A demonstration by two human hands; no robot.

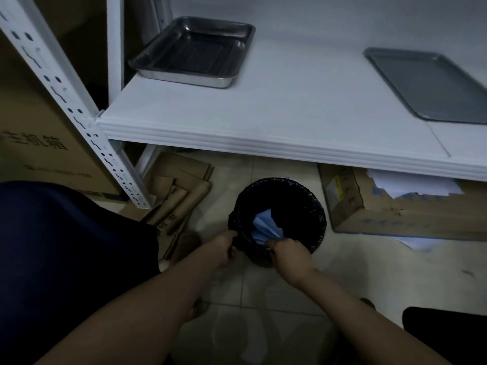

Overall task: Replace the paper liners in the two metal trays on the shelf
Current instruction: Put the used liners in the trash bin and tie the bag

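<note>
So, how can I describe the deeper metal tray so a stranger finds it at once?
Look at the white shelf. At its back left corner, beside the upright post, sits the deep tray. Unlike the flat tray on the right, it has high shiny walls.

The carton [39,122] at left carries the dark Chinese characters 主机箱 on its side, with part of one more character before them at the frame edge. A line of small print below them is too blurred to read. The flattened cardboard [174,204] beside it bears dark marks that cannot be made out. The box [369,212] under the shelf [263,114] has a yellow label [336,191] on its end and faint blue print along its side; neither is legible.
</note>
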